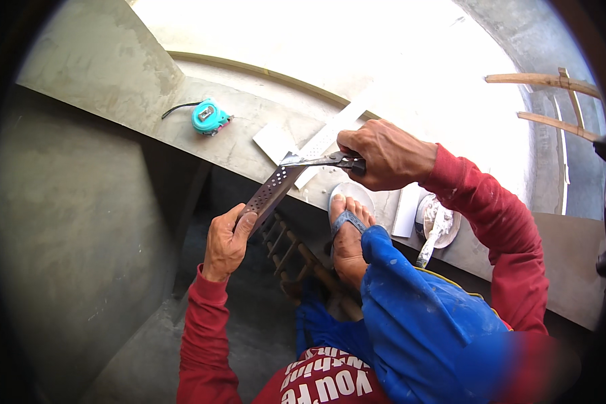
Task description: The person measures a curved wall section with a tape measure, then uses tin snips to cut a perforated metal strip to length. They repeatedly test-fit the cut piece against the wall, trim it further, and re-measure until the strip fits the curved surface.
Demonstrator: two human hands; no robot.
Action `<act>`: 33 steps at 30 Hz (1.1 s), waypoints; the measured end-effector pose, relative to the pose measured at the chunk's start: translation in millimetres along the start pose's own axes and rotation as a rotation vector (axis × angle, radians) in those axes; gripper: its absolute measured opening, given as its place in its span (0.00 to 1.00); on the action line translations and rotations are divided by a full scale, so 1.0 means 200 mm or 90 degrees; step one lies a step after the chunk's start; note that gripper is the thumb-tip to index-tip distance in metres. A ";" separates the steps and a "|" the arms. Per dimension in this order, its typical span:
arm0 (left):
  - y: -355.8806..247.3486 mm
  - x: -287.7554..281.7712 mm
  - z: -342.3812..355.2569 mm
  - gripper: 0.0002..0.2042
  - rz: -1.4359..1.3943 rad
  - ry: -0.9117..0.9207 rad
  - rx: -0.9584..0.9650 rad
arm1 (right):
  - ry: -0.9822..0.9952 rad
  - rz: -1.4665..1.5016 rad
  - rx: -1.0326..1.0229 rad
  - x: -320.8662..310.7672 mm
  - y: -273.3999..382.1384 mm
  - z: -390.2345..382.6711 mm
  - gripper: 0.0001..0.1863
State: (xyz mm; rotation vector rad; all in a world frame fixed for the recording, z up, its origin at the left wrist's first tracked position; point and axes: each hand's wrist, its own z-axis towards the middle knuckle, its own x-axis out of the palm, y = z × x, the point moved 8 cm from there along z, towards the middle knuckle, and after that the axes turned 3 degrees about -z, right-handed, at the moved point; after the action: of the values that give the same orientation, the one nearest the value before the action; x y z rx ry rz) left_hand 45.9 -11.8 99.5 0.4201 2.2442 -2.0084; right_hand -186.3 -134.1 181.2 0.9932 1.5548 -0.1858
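1. A pale concrete ledge [246, 128] spans the frame from upper left to lower right, serving as work surface and footrest.
2. A wooden ladder [308, 259], partly hidden, rises below the ledge at lower centre.
3. One leg in blue trousers [417, 303] bends at lower right, its sandaled foot [349, 246] planted on the ledge, apparently for balance.
4. A dark perforated strip [271, 190] slants across the centre, its lower end gripped by the left hand [227, 244], thumb on top and fingers closed beneath, likely to steady it against the tool.
5. A white perforated strip [330, 135] lies on the ledge just behind.
6. Metal snips [326, 160] meet the dark strip's upper end; the right hand [387, 155] wraps its fingers around the handles, presumably for leverage. Whether the blades part is impossible to tell.
7. A bowl [454, 232] of white paste sits at right, a tool resting in it, seemingly within reach.
8. A turquoise tape measure [211, 118] rests at upper left, seemingly set aside from the hands.
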 end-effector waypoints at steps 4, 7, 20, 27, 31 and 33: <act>-0.01 -0.01 0.02 0.21 0.010 0.017 0.015 | 0.001 0.011 -0.001 0.01 -0.02 0.00 0.09; -0.01 -0.01 0.04 0.21 -0.009 0.040 0.017 | -0.005 0.032 -0.011 0.01 -0.02 0.00 0.09; -0.03 0.03 0.04 0.19 -0.041 0.078 -0.029 | 0.018 0.076 -0.059 0.05 -0.02 0.03 0.09; -0.09 0.06 0.20 0.20 -0.048 0.114 -0.049 | 0.021 0.072 -0.022 0.00 -0.20 0.06 0.12; -0.09 0.11 0.37 0.20 -0.097 0.147 -0.123 | 0.033 0.102 0.030 -0.05 -0.35 0.11 0.14; -0.06 0.14 0.42 0.20 -0.162 0.168 -0.198 | 0.041 0.122 0.016 -0.09 -0.39 0.11 0.12</act>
State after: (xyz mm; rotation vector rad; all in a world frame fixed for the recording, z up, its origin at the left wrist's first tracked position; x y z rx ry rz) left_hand 7.6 -92.6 93.1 0.4041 2.8447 -1.7427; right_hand -223.9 -205.5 158.2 1.1709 1.5081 -0.0386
